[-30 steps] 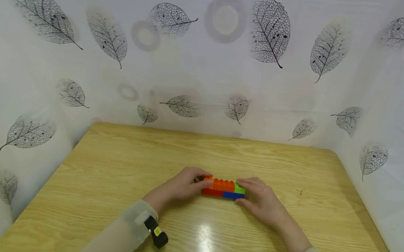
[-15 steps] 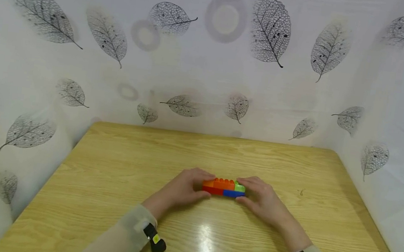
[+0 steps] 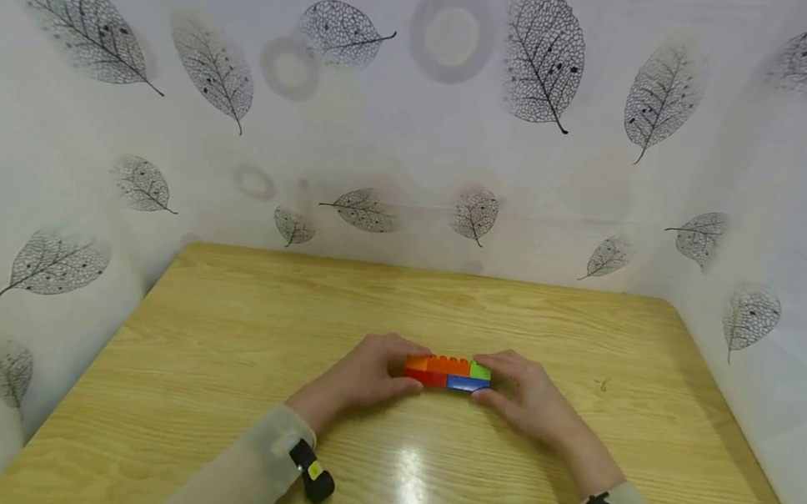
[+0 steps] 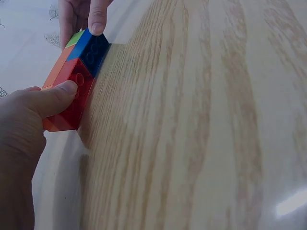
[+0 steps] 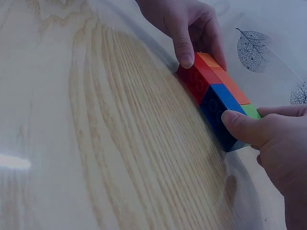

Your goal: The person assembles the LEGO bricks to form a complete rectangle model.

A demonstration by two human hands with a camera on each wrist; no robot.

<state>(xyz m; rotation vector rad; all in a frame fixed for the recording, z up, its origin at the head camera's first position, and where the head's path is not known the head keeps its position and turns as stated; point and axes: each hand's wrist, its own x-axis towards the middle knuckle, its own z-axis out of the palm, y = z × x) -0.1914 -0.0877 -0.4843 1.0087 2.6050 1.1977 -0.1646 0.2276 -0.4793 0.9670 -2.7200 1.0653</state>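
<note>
Both hands hold a two-layer block of toy building bricks above the middle of the table. One layer pairs a red brick (image 3: 431, 379) with a blue brick (image 3: 465, 383). Over them sit a long orange-red brick (image 3: 448, 365), a lighter orange brick (image 3: 417, 363) at the left end and a green brick (image 3: 480, 372) at the right. My left hand (image 3: 367, 375) grips the left end, thumb against the red brick's hollow underside. At the other end my right hand (image 3: 532, 398) grips, its thumb on the blue brick's underside. Studs show along the far top edge.
A light wood-grain table (image 3: 276, 304) lies under the hands, with a glare streak near its front. White cloth (image 3: 388, 132) printed with dark leaves surrounds the back and sides. A small black camera is strapped on each wrist.
My left thumb has moved from the upper front of the bricks down to their lower edge. The block has tilted back and risen slightly. My right hand keeps its grip.
</note>
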